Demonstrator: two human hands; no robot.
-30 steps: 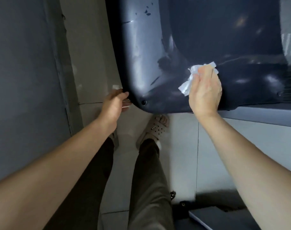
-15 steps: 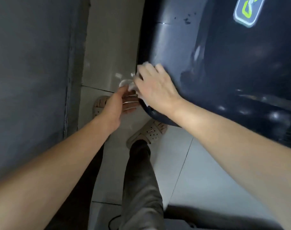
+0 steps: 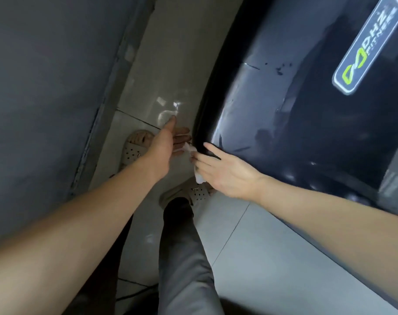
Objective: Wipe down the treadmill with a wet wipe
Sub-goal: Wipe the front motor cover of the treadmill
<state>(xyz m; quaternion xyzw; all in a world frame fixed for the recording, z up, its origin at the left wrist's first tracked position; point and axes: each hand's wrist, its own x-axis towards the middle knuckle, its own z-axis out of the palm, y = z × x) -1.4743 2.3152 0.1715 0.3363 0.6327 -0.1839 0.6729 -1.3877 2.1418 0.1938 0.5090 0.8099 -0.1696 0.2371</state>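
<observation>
Looking down past our trouser legs [image 3: 184, 258] & the beige sandals [image 3: 193, 192] on the tile floor [image 3: 250, 246], we take the treadmill shroud [image 3: 307, 123] as our landmark. Nearest its lower corner, our right hand [image 3: 227, 176] pinches the wet wipe [image 3: 199, 176] in curled fingers, index out straight against the corner edge. Just beside the shroud's dark rim, our left hand [image 3: 166, 144] is spread, thumb up, fingers loose; whether it touches the wipe's far end we can't tell. Farther up the shroud: smudges, dark specks, then the DHZ logo badge [image 3: 366, 44]. Judging by the streaks, we're approx. mid-task: corner in progress, upper shroud & rest of machine left.
</observation>
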